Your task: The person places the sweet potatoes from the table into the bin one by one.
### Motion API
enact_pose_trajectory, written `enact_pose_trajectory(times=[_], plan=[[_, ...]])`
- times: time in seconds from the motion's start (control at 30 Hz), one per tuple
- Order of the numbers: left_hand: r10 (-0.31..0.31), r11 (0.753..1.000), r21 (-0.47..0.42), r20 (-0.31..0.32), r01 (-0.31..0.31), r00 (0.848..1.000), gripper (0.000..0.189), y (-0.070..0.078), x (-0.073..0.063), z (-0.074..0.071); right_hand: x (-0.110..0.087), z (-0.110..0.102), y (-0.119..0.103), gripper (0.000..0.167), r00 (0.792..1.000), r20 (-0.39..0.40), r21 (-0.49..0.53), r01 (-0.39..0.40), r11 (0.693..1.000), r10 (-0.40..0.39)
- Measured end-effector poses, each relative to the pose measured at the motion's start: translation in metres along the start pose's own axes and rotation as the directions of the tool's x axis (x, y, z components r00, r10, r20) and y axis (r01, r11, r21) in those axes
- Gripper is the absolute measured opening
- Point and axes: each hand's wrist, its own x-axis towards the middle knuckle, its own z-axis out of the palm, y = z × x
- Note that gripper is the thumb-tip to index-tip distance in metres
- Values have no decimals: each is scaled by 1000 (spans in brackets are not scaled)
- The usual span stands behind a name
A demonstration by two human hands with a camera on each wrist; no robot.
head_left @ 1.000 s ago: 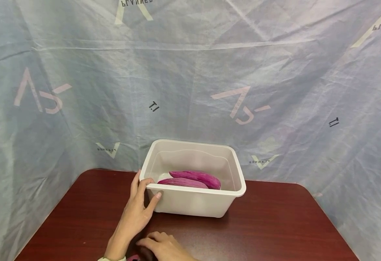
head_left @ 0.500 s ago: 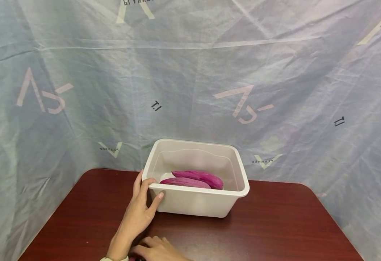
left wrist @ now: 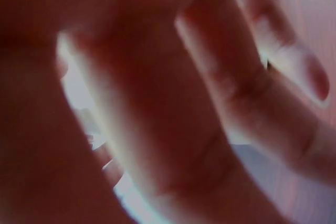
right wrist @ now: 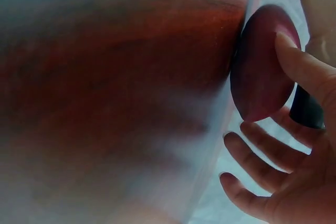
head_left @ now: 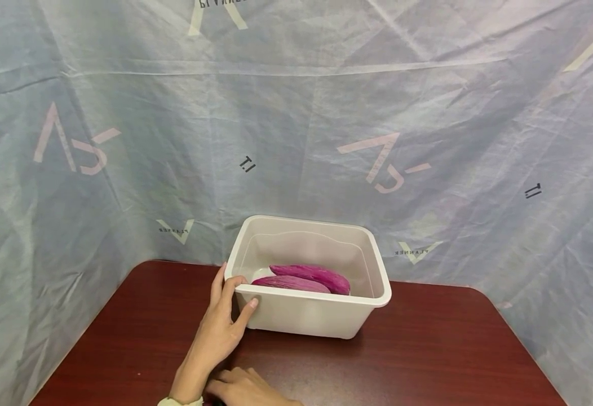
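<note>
In the head view my left hand (head_left: 215, 332) grips the near left corner of a white plastic tub (head_left: 306, 316), thumb on the front wall and fingers at the rim. Two long, streaked magenta vegetables, eggplant-like in shape, lie side by side inside: one (head_left: 322, 275) behind, the other (head_left: 291, 283) in front. My right hand (head_left: 248, 386) is low beside the left forearm. In the right wrist view its thumb presses on a smooth dark red oval thing (right wrist: 262, 72), other fingers curled beneath. Blurred fingers (left wrist: 142, 108) fill the left wrist view.
The tub stands on a reddish-brown wooden table (head_left: 428, 349) with rounded far corners. A grey printed cloth (head_left: 296, 141) hangs behind the table and along its sides. A dark stub (right wrist: 307, 109) shows behind the oval thing in the right wrist view.
My right hand has shifted slightly down and left, and the dark round thing by it has mostly left the head view. The left hand keeps its grip on the tub; the view drifts slightly.
</note>
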Motion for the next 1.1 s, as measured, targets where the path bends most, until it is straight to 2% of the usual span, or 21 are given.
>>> enact_pose_trajectory(times=[0.27, 0.37, 0.43, 0.5, 0.63, 0.77, 1.1], plan=[[16, 1000, -1, -7, -16, 1000, 41, -1, -1, 1, 3, 0, 0, 22, 998, 15, 32, 59, 998, -60], [19, 1000, 3, -9, -19, 1000, 41, -2, -1, 1, 1, 3, 2, 21, 991, -50, -5, 125, 992, -125], [18, 1000, 3, -11, -18, 1000, 41, -2, -1, 2, 0, 5, 3, 23, 988, -74, -19, 133, 991, -134], [19, 1000, 0, -12, -19, 1000, 41, -3, 0, 2, -1, 5, 4, 27, 989, -83, -10, 118, 993, -119], [11, 1000, -6, -9, -11, 1000, 41, -3, 0, 2, -2, 3, 3, 32, 999, -19, 62, 32, 998, -30], [-5, 1000, -6, 0, 5, 1000, 41, -2, 0, 2, -3, 3, 4, 32, 1000, 4, 72, -11, 997, 11], [-4, 1000, 4, 3, 4, 1000, 41, -1, -1, 0, -10, 0, 12, 34, 999, -42, 17, 6, 1000, -5]])
